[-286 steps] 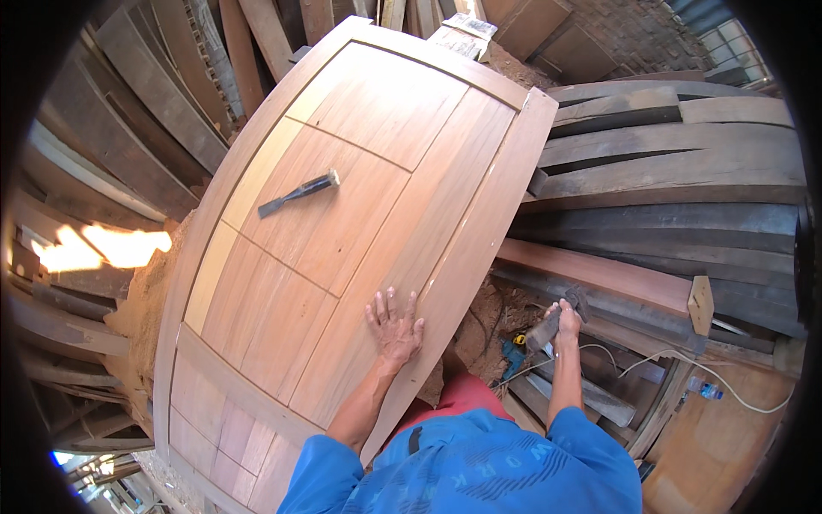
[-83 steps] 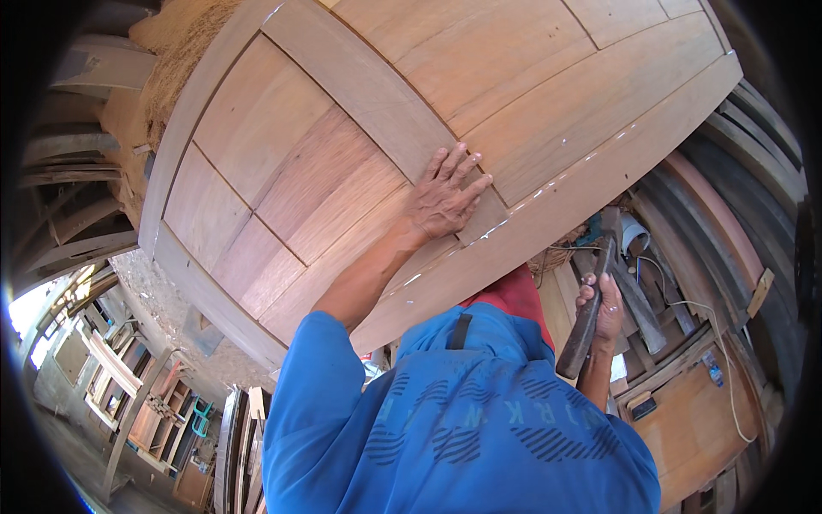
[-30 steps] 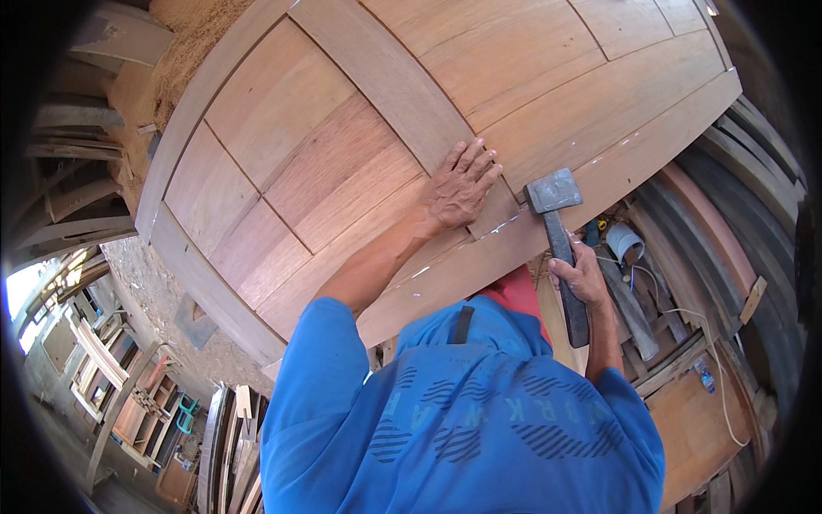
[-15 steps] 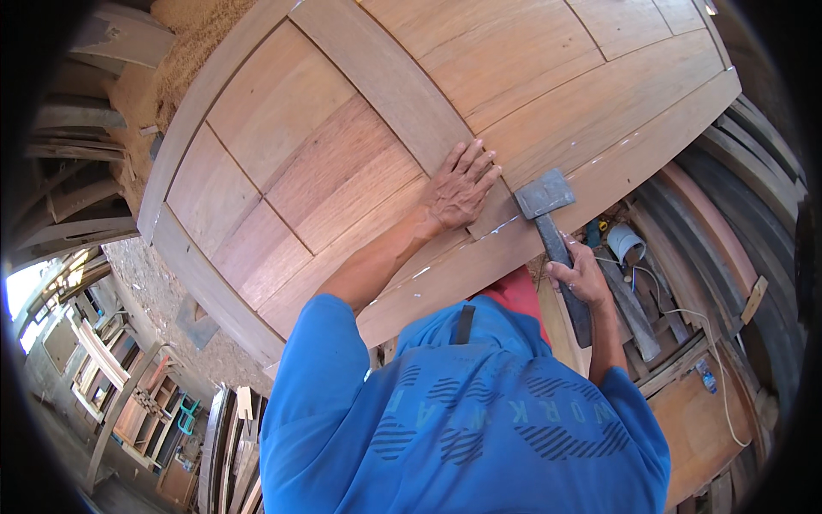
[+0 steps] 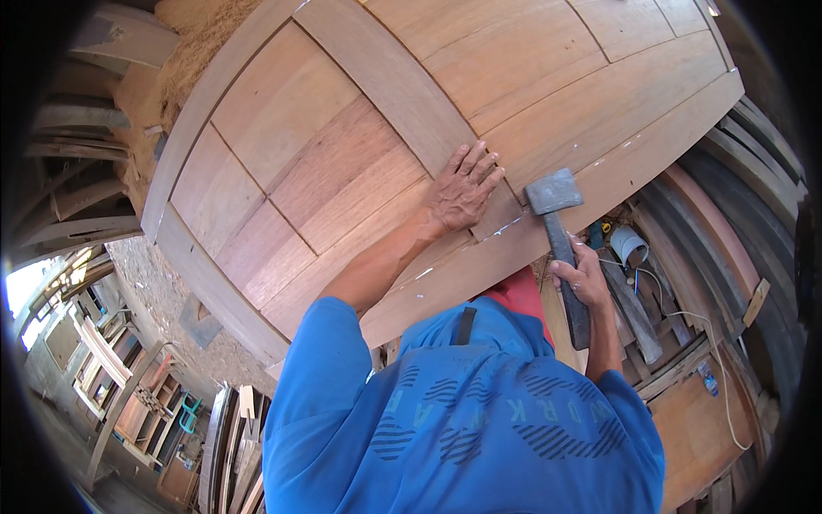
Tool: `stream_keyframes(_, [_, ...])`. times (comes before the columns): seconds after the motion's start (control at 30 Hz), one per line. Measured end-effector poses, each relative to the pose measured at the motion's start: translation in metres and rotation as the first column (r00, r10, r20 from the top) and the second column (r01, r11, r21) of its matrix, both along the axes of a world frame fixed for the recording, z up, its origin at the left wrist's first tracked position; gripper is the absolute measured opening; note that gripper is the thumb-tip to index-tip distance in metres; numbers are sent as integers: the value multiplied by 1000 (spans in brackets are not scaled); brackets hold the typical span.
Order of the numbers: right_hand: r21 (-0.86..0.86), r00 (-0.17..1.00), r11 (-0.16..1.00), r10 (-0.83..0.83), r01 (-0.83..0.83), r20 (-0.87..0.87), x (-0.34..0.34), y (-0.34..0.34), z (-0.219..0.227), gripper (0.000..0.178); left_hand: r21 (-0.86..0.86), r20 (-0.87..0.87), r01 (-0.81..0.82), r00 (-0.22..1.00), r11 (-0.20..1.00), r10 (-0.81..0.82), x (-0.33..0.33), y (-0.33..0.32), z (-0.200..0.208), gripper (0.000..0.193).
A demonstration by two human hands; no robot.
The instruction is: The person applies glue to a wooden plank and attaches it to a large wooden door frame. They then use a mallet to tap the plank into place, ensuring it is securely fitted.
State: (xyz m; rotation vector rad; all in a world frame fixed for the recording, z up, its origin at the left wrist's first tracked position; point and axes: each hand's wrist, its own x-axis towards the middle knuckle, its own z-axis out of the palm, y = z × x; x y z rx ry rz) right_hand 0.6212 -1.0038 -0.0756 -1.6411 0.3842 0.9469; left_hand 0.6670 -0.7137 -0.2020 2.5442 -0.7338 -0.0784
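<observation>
A large panelled wooden door (image 5: 377, 64) lies flat in front of me, with white smears along the joints near its front rail. My left hand (image 5: 462, 190) rests palm down on the cross rail, fingers spread and holding nothing. In my right hand (image 5: 584, 272) is a mallet (image 5: 555, 193) with a blocky grey head and a dark handle, gripped partway along the handle. Its head is over the front rail, just right of the cross rail joint. Whether it touches the wood, I cannot tell.
Long boards (image 5: 715, 218) are stacked at the right, beside a white bucket (image 5: 628, 244) and a pale cord (image 5: 717, 351). Sawdust (image 5: 193, 51) is heaped beyond the door at the upper left. Timber pieces (image 5: 227, 437) stand at the lower left, with a green plastic chair (image 5: 190, 413) farther off.
The mallet and my right hand have shifted slightly right and down. My left hand stays spread in the same place on the door.
</observation>
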Motion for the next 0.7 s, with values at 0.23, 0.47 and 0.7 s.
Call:
stream_keyframes(0.23, [12, 680, 683, -729, 730, 77, -66, -48, 28, 29, 31, -43, -4, 999, 999, 5, 1, -1, 3, 50])
stream_keyframes(0.47, [21, 510, 530, -803, 848, -309, -50, -67, -28, 15, 26, -24, 7, 1000, 1000, -6, 1, -3, -1, 51])
stream_keyframes(0.7, [118, 519, 508, -805, 853, -287, -73, -101, -24, 15, 13, -61, -4, 998, 1000, 5, 0, -2, 11, 49])
